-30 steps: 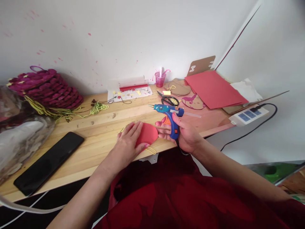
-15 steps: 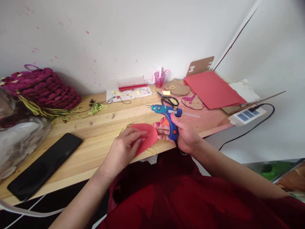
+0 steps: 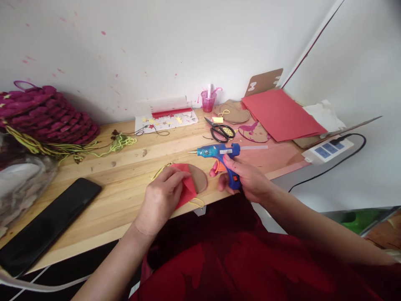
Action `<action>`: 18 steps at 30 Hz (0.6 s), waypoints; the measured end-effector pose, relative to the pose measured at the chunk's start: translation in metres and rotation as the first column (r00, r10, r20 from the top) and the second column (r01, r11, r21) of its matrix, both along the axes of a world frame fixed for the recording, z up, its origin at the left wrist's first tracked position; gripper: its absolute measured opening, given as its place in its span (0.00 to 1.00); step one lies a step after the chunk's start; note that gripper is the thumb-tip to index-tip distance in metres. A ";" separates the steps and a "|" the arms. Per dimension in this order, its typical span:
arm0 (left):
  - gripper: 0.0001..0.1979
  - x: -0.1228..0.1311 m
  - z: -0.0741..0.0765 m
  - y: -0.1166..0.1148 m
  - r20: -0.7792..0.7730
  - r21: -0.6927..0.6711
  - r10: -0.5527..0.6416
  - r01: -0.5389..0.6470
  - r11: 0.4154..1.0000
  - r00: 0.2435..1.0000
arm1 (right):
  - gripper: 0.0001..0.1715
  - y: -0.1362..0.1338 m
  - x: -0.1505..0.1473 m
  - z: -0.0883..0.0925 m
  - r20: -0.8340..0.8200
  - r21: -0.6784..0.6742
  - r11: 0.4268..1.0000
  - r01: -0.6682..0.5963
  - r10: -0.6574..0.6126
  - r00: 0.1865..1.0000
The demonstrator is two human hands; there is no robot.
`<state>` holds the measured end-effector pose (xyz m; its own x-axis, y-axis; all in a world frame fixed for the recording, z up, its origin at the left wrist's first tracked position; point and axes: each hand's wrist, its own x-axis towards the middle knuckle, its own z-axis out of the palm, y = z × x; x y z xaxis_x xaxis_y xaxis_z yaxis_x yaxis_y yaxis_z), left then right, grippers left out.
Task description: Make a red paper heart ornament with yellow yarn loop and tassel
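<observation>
Left hand (image 3: 160,198) pinches red paper (image 3: 189,190) near table (image 3: 125,205) front edge, right hand (image 3: 252,179) grips glue gun (image 3: 216,151); dipping its nozzle (image 3: 193,152), if hot, could scorch paper.

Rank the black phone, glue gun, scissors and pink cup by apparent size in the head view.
Largest to smallest:
1. Black phone
2. Glue gun
3. Scissors
4. Pink cup

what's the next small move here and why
Probably bring the glue gun down to the bare cardboard and lay some glue there: the left hand holds the red paper folded back, exposing it, and the right hand grips the gun, whose nozzle points left, off the cardboard.
</observation>
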<state>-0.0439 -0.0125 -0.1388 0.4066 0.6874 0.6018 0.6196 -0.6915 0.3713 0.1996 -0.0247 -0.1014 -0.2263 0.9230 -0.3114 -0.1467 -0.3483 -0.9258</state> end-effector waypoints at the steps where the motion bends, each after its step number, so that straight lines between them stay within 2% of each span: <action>1: 0.12 0.000 -0.001 -0.001 0.010 0.002 0.011 -0.011 1.000 1.000 | 0.23 0.000 0.005 0.001 0.127 0.049 0.999 -0.015 0.009 0.992; 4: 0.13 0.000 -0.003 -0.001 0.021 0.007 0.043 -0.043 0.999 0.999 | 0.24 0.000 0.015 0.006 0.486 0.159 0.979 -0.125 0.032 0.873; 7: 0.12 0.001 -0.004 -0.002 0.027 0.006 0.051 -0.051 0.999 0.998 | 0.23 0.001 0.016 0.010 0.690 0.269 0.934 -0.236 -0.016 0.724; 9: 0.11 0.001 -0.004 -0.002 0.033 0.006 0.046 -0.047 0.999 0.998 | 0.23 0.002 0.013 0.012 0.755 0.340 0.891 -0.302 -0.067 0.652; 11: 0.11 0.001 -0.003 -0.002 0.032 -0.007 0.041 -0.040 0.999 0.999 | 0.21 0.004 0.009 0.013 0.785 0.366 0.865 -0.344 -0.088 0.613; 18: 0.11 0.000 -0.003 -0.003 0.037 -0.035 0.018 -0.017 0.999 0.999 | 0.21 0.010 0.002 0.017 0.828 0.343 0.857 -0.384 -0.082 0.555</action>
